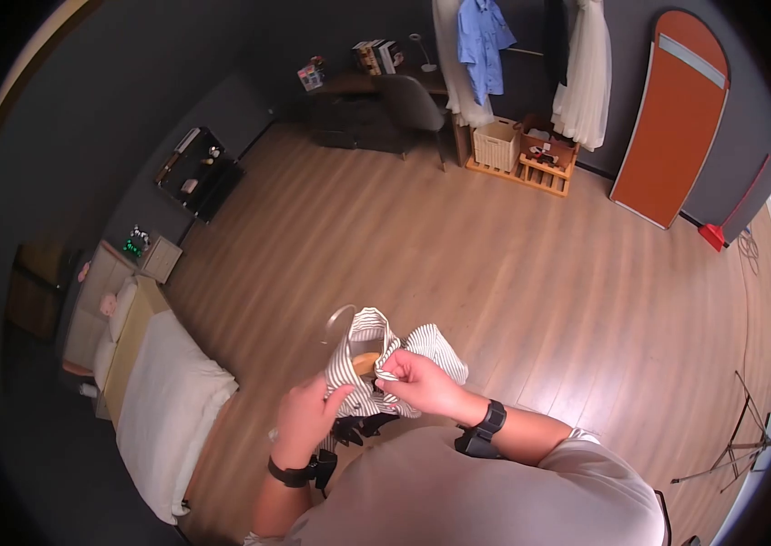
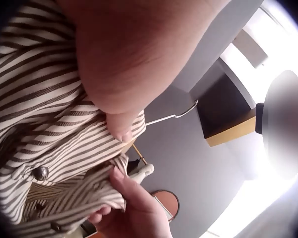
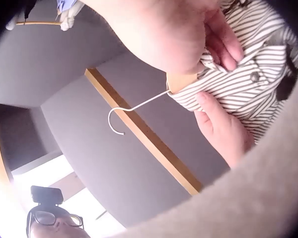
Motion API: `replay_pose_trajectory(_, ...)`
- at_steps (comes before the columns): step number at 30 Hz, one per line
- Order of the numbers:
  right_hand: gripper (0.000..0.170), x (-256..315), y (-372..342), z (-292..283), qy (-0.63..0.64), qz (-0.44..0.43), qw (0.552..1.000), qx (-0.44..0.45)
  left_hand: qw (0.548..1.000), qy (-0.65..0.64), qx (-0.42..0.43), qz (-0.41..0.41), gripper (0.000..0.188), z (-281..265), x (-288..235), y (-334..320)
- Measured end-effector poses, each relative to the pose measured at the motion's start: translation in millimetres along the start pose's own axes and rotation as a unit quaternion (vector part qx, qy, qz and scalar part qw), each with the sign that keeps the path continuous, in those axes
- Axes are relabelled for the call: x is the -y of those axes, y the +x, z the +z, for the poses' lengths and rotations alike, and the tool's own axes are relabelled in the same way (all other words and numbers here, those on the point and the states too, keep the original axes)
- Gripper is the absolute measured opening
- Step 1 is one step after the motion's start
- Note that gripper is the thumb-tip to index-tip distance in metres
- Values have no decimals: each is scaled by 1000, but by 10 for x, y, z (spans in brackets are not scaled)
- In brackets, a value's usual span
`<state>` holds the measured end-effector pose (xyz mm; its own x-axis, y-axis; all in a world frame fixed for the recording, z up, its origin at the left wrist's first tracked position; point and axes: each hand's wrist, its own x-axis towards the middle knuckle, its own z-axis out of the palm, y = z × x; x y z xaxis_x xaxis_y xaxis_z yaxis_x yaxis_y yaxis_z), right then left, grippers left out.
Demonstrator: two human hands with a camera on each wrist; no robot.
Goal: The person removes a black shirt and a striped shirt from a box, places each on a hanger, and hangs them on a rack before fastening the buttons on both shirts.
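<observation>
A brown-and-white striped shirt (image 1: pixel 436 350) hangs over a wooden hanger (image 1: pixel 365 363) in front of the person's torso. From its collar sticks the hanger's metal hook (image 3: pixel 120 110). The left hand (image 1: pixel 304 419) grips the collar's side, thumb on the outside, with its other fingers mostly hidden by cloth. Opposite it, the right hand (image 1: pixel 422 387) pinches the free front edge of the shirt near the neck, thumb against fingers. A round dark button (image 2: pixel 40 173) shows on the front in the left wrist view.
A bed (image 1: pixel 172 391) stands at the left. Beyond the wooden floor (image 1: pixel 385 227) are a chair (image 1: pixel 411 105), a rack base with a wicker basket (image 1: pixel 496 146), hanging clothes and an ironing board (image 1: pixel 672 118) against the wall. A folding stand (image 1: pixel 740 441) is at the right.
</observation>
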<state>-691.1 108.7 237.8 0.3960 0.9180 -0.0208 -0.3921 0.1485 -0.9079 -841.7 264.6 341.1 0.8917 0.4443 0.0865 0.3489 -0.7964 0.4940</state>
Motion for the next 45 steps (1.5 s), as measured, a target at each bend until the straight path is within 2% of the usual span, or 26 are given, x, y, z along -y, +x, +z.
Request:
replay_pose_trajectory(1,14,-6,9,5,-9,-11,1000,-14,1000,-3,19,1,37,-9,-117,33)
replay_pose_trajectory(4,14,30,-13,-136,-55,-54,997,18,985,-165,42,-7,32,391,36,183)
replay_pose_trajectory(5,16,53,-20,-161,-47,-60,996,42,974,-215,60,-36,33,438,-11,239)
replay_pose_trajectory(8,20,214,-17,-296,-248,-104,960,76,953,-291,77,-18,33,636,-44,457)
replay_pose_trajectory(9,25,301,8,-358,-281,-40,952,117,946,-304,101,-48,33,632,-64,516)
replay_pose_trajectory(11,28,294,38,-408,-180,-57,970,155,928,-325,147,-110,32,565,-92,611)
replay_pose_trajectory(12,30,278,72,-442,-132,-69,973,174,932,-329,114,-99,31,575,-63,638)
replay_pose_trajectory(13,28,277,102,-492,-126,-55,976,168,936,-332,80,-88,31,565,-42,697)
replay_pose_trajectory(15,26,338,191,-638,-161,-132,972,107,937,-340,20,-81,33,546,128,806)
replay_pose_trajectory(17,19,431,325,-724,-161,-208,965,21,931,-340,19,-133,34,445,351,926)
replay_pose_trajectory(18,23,472,446,-811,-189,-251,949,-15,925,-343,21,-160,35,412,399,1003)
replay_pose_trajectory(19,28,514,565,-894,-226,-298,926,-46,917,-373,4,-143,35,413,399,1076)
replay_pose_trajectory(20,34,590,682,-937,-266,-343,897,-76,914,-377,22,-148,36,447,489,1146)
replay_pose_trajectory(21,39,648,816,-938,-334,-345,873,-83,911,-382,39,-151,36,481,597,1213)
replay_pose_trajectory(23,48,847,1307,-1053,-483,-342,800,-97,906,-392,71,-140,34,637,817,1648)
replay_pose_trajectory(26,53,761,1718,-1283,-576,-174,798,-10,925,-360,114,-53,33,690,963,2149)
replay_pose_trajectory(28,47,810,1941,-1336,-550,30,834,27,925,-328,188,-26,35,681,1149,2492)
replay_pose_trajectory(30,41,526,2178,-1619,-489,-2,869,80,907,-328,263,-3,38,645,1262,2794)
replay_pose_trajectory(32,35,577,2393,-1764,-466,53,877,104,886,-346,305,28,40,543,1319,3111)
replay_pose_trajectory(33,33,581,2483,-1840,-452,69,885,94,892,-306,330,43,43,678,1526,3242)
replay_pose_trajectory(34,38,607,2544,-1901,-449,0,890,75,889,-309,334,49,46,716,1610,3380)
replay_pose_trajectory(36,34,869,2702,-1951,-428,80,899,47,876,-309,371,5,46,631,1659,3710)
replay_pose_trajectory(39,28,1064,2728,-2246,-445,70,893,-11,913,-271,303,23,49,757,1785,4061)
replay_pose_trajectory(42,24,1263,2614,-2551,-377,56,919,-101,918,-263,278,104,52,796,1773,4469)
replay_pose_trajectory(43,23,1336,2553,-2691,-356,111,919,-130,925,-218,279,138,45,820,1725,4627)
replay_pose_trajectory(45,23,1274,2483,-2973,-304,47,932,-192,921,-263,267,105,39,906,1608,4859)
